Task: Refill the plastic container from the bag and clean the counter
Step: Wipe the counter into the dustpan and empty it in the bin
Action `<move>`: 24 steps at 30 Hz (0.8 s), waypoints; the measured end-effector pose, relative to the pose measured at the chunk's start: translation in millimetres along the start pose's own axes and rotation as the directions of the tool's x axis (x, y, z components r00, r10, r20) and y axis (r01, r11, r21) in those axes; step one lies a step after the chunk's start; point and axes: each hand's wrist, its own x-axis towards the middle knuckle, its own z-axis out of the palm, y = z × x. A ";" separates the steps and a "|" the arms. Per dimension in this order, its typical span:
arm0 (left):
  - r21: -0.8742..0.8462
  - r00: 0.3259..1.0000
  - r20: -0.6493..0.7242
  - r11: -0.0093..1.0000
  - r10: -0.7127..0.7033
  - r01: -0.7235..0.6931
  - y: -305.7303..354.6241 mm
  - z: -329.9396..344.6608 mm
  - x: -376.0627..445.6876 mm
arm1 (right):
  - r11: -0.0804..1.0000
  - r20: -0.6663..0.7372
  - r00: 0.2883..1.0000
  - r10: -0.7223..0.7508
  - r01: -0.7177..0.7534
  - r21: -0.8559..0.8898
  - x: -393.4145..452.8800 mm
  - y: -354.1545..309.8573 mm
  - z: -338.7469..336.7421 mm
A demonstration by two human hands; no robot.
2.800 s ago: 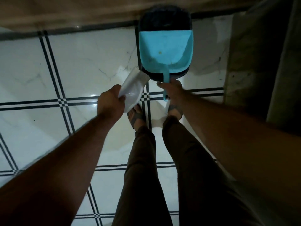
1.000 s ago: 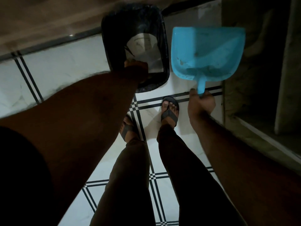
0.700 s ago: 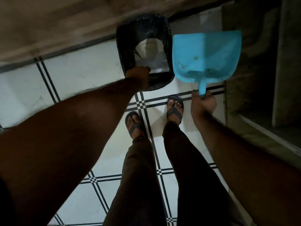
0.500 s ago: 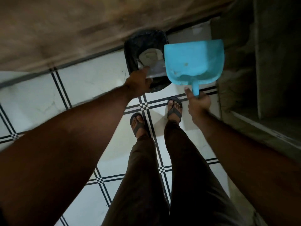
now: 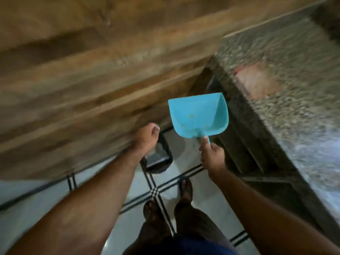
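Right hand (image 5: 211,155) grips the blue dustpan (image 5: 198,115) by its handle — the pan raised just above and ahead of it, beside the speckled counter (image 5: 287,85). Left hand (image 5: 145,138) hangs loosely curled, holding nothing, over the black bin (image 5: 160,159).

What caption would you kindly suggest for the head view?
Right hand holds a blue dustpan by its handle; empty left hand above the black bin.

A white tiled floor (image 5: 46,197) with dark double lines carries a black bin (image 5: 161,159) and two sandalled feet (image 5: 185,188).
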 end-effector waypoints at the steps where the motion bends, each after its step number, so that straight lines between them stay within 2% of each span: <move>1: -0.014 0.999 -0.013 0.999 0.039 -0.039 24.3 -9.3 -1.4 | 0.999 -0.026 0.999 -0.045 0.046 0.029 -11.2 -16.1 -13.0; 4: -0.087 0.987 -0.025 0.983 0.160 -0.161 93.5 -26.0 -9.0 | 0.981 -0.103 0.984 -0.143 0.154 0.114 -41.5 -56.8 -55.6; 7: -0.089 0.959 -0.015 0.955 0.284 -0.284 150.7 -27.3 -20.4 | 0.960 -0.171 0.961 -0.216 0.241 0.142 -60.8 -86.9 -107.0; 12: -0.049 0.903 0.068 0.906 0.424 -0.421 221.1 -0.3 -26.4 | 0.939 -0.302 0.925 -0.229 0.292 0.180 -57.6 -94.6 -194.1; 16: -0.009 0.888 0.116 0.894 0.446 -0.448 275.4 40.1 -23.6 | 0.944 -0.409 0.897 -0.166 0.265 0.199 -33.1 -77.6 -257.1; 24: 0.213 0.883 0.193 0.860 0.428 -0.464 352.7 120.0 4.9 | 0.952 -0.452 0.892 -0.022 0.157 0.262 -7.9 -55.2 -355.1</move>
